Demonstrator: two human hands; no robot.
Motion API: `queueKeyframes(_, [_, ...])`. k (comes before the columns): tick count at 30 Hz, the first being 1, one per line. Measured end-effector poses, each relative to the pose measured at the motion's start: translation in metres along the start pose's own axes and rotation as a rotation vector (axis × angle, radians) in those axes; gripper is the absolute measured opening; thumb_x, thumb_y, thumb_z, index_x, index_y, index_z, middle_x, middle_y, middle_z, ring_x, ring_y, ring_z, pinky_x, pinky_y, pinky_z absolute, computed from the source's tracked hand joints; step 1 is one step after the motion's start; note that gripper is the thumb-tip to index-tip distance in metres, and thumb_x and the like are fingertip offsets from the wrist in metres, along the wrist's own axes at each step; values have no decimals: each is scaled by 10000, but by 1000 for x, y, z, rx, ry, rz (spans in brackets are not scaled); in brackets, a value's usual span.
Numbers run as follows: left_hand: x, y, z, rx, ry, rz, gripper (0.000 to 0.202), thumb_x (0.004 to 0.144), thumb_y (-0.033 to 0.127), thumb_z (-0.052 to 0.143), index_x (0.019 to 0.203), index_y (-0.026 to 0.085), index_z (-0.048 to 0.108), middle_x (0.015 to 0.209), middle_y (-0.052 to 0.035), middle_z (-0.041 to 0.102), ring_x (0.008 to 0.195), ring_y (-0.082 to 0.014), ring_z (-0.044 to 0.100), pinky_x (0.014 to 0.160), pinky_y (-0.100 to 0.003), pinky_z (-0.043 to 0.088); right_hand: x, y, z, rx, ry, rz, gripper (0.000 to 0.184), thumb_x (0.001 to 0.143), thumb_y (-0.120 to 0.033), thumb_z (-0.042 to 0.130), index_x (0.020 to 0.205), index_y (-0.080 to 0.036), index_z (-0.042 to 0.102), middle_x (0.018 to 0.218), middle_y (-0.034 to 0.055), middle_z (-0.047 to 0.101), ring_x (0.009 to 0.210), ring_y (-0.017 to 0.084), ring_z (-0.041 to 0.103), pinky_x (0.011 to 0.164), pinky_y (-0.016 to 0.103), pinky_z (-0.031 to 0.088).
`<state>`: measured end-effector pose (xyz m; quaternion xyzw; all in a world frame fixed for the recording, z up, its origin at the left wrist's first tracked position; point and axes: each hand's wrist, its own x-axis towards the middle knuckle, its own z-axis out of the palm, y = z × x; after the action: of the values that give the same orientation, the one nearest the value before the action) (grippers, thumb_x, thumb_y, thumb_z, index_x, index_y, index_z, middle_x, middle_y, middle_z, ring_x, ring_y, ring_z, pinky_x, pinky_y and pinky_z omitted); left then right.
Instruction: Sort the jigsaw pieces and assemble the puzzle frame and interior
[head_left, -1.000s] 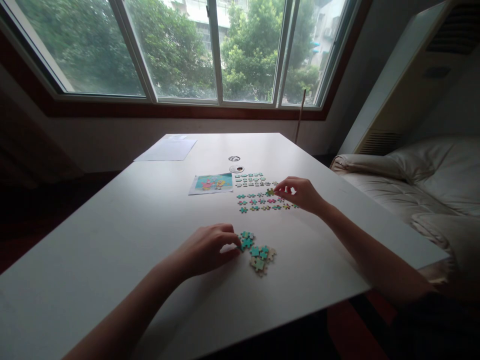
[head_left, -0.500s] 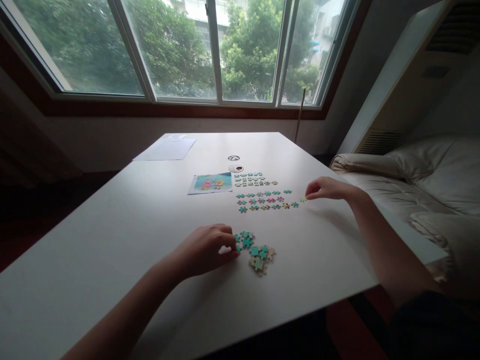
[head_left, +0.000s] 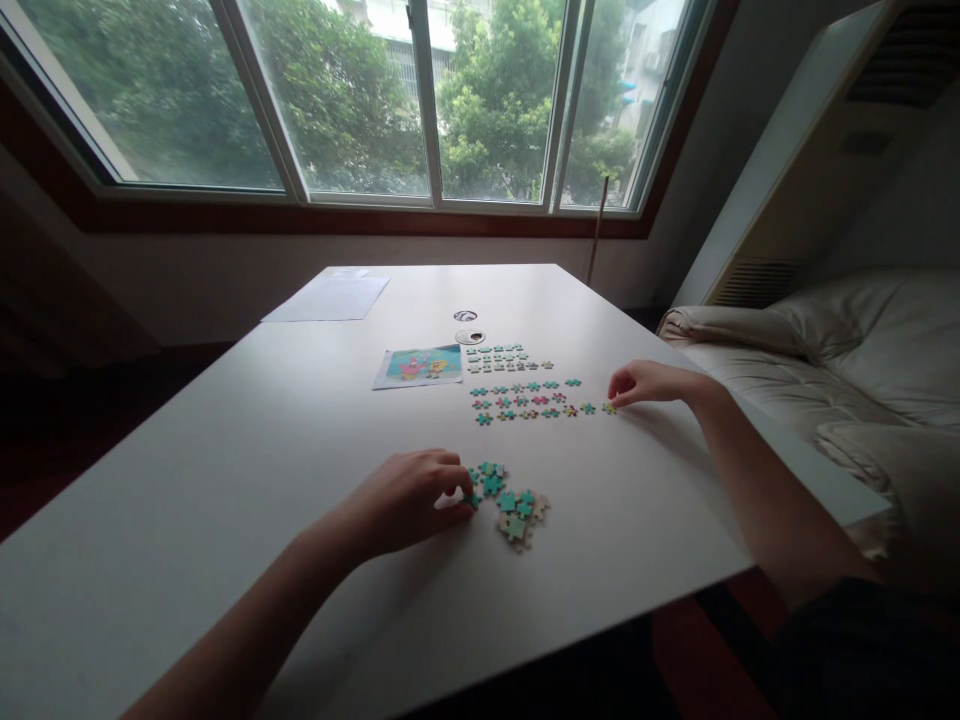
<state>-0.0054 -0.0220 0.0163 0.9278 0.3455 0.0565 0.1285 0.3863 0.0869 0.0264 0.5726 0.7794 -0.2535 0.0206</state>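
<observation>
My right hand [head_left: 651,383] pinches a small yellowish jigsaw piece [head_left: 609,408] at the right end of the nearest row. That piece rests on or just above the table; I cannot tell which. To its left, several spaced rows of jigsaw pieces [head_left: 540,400] lie flat, teal, pink and yellow. My left hand [head_left: 412,497] is closed at thumb and forefinger around a teal jigsaw piece [head_left: 472,499], at the left edge of a loose pile of pieces [head_left: 508,502]. Some in the pile are teal side up, others show a tan back.
A cartoon picture sheet [head_left: 418,367] lies left of the rows on the white table [head_left: 225,450]. Behind it are two round openings [head_left: 470,337] in the tabletop and white papers [head_left: 326,298]. A pale sofa [head_left: 757,350] stands to the right, windows [head_left: 360,100] ahead.
My right hand has moved slightly down, bringing its piece in line with the nearest row. My left hand stays at the pile, the teal piece now showing more between its fingertips.
</observation>
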Motion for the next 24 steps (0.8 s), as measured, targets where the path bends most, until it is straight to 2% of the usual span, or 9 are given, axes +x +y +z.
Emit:
queueKeyframes(7, [0,-2,-1,-41,-27,-38,105,807,286,553,882,266,624,790,24,607,674,-144,557,598,-235,355,9,-4,10,14,-23,-49,385,643,-489,620,834,-157,660,760,50,661,694,169,564,592,244,397])
queueKeyframes(15, [0,1,-2,-150,-96,-107,146,772,248,530,893,237,611,781,8,580,688,-148,527,612,-235,365,10,-3,9,28,4,-68,376,658,-476,613,842,-152,659,756,51,663,689,167,567,595,244,395])
queueKeyframes(20, [-4,-1,-6,-191,-137,-133,101,719,216,530,808,215,576,778,8,538,693,-147,501,621,-235,371,7,-11,7,26,126,-90,364,704,-476,570,846,-153,657,765,54,664,700,168,574,617,251,405])
queueKeyframes(24, [-6,-4,-7,-222,-124,-143,99,678,194,540,777,200,533,799,9,534,716,-148,494,628,-232,373,6,-26,8,29,185,-130,346,721,-473,560,839,-162,658,750,43,660,686,157,571,614,246,407])
